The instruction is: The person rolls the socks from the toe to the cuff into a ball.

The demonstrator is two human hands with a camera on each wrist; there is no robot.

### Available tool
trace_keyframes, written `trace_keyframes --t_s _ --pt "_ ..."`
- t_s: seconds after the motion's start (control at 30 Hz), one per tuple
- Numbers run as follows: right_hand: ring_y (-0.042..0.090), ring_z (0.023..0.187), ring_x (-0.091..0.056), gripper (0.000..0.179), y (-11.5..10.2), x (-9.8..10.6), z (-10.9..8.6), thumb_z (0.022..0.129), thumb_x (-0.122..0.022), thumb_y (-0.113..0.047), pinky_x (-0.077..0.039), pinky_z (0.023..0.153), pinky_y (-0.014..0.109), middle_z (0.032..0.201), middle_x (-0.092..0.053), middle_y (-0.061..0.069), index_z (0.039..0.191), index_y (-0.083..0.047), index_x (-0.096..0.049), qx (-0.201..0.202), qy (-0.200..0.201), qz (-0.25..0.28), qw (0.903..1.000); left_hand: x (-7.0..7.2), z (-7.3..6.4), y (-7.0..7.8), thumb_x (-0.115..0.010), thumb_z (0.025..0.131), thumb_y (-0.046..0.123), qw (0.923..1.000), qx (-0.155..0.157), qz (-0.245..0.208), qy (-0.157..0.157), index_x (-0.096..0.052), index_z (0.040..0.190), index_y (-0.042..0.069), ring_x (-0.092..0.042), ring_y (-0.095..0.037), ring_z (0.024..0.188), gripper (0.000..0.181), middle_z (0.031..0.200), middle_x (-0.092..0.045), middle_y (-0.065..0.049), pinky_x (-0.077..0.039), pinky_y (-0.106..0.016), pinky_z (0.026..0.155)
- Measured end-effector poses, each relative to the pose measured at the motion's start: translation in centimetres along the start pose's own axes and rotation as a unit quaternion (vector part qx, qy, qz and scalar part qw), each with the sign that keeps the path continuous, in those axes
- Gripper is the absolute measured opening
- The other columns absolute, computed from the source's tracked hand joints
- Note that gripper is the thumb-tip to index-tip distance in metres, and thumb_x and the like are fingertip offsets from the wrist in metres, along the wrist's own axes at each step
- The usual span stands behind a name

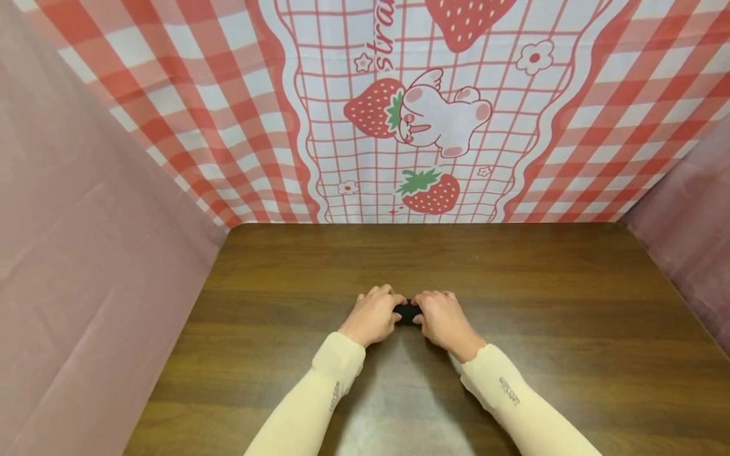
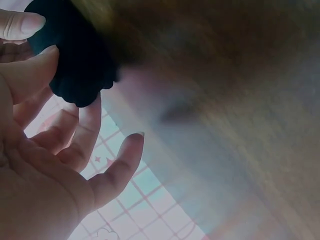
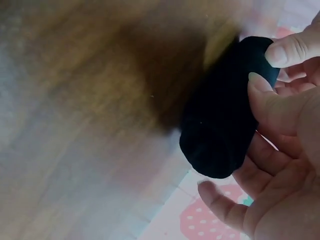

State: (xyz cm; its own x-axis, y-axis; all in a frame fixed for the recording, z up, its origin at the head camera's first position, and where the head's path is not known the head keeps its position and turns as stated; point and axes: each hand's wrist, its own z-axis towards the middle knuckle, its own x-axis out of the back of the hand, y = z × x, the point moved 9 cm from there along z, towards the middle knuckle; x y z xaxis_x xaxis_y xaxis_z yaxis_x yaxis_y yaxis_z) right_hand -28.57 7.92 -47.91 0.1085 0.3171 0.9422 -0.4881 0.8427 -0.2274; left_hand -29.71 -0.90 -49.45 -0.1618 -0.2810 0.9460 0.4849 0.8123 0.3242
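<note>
Between the two hands, near the middle of the wooden table (image 1: 407,263), is a small rolled-up bundle of black cloth (image 1: 407,313). My left hand (image 1: 372,315) grips its left end, thumb on the near side and fingers on the far side. The right hand (image 1: 446,322) holds the other end in the same way. In the left wrist view the black cloth (image 2: 75,55) has a ruffled, folded end, and the little finger stands away from it. The right wrist view shows the black cloth (image 3: 220,110) as a thick roll with a rounded end.
A red-and-white checked curtain (image 1: 217,126) with strawberry prints hangs behind the table's far edge. Plain pinkish cloth (image 1: 102,209) drapes the left side, and more pink cloth (image 1: 678,209) covers the right. Both forearms wear pale yellow sleeves (image 1: 296,411).
</note>
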Motion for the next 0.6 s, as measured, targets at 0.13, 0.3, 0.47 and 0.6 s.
trace_keyframes --t_s 0.13,0.3,0.47,0.6 --pt "0.03 0.081 -0.067 0.019 0.1 -0.1 0.5 0.076 -0.083 -0.004 -0.052 0.073 0.049 0.085 -0.069 0.01 0.09 -0.001 -0.07 -0.007 -0.025 0.015 0.9995 0.1 0.2 -0.2 -0.068 0.095 0.02 0.9999 0.002 -0.009 -0.007 -0.069 0.125 0.018 -0.057 -0.021 0.104 0.03 0.115 -0.062 -0.001 -0.044 -0.037 0.077" --pt "0.031 0.081 -0.068 0.016 0.4 -0.2 1.0 0.079 -0.081 -0.004 -0.053 0.073 0.048 0.087 -0.069 0.012 0.091 0.0 -0.071 -0.017 -0.057 0.033 0.9977 0.0 0.4 -0.4 -0.067 0.095 0.021 0.9998 0.008 -0.012 -0.016 -0.068 0.126 0.018 -0.057 -0.022 0.106 0.031 0.116 -0.062 0.0 -0.044 -0.039 0.079" --pt "0.033 0.084 -0.068 0.017 0.6 -0.2 1.2 0.081 -0.08 -0.006 -0.053 0.075 0.049 0.092 -0.071 0.013 0.094 0.0 -0.072 -0.026 -0.072 0.038 0.9963 0.1 0.5 -0.3 -0.068 0.095 0.021 0.9998 0.009 -0.01 -0.015 -0.069 0.125 0.018 -0.058 -0.021 0.107 0.031 0.114 -0.062 0.0 -0.045 -0.04 0.08" --pt "0.032 0.085 -0.068 0.016 0.8 -0.3 1.3 0.082 -0.08 -0.008 -0.048 0.075 0.053 0.094 -0.072 0.011 0.096 -0.003 -0.073 -0.036 -0.085 0.042 0.9948 0.5 0.6 0.0 -0.072 0.092 0.02 1.0 0.004 0.004 -0.005 -0.071 0.121 0.016 -0.06 -0.021 0.104 0.03 0.11 -0.064 0.0 -0.044 -0.041 0.078"
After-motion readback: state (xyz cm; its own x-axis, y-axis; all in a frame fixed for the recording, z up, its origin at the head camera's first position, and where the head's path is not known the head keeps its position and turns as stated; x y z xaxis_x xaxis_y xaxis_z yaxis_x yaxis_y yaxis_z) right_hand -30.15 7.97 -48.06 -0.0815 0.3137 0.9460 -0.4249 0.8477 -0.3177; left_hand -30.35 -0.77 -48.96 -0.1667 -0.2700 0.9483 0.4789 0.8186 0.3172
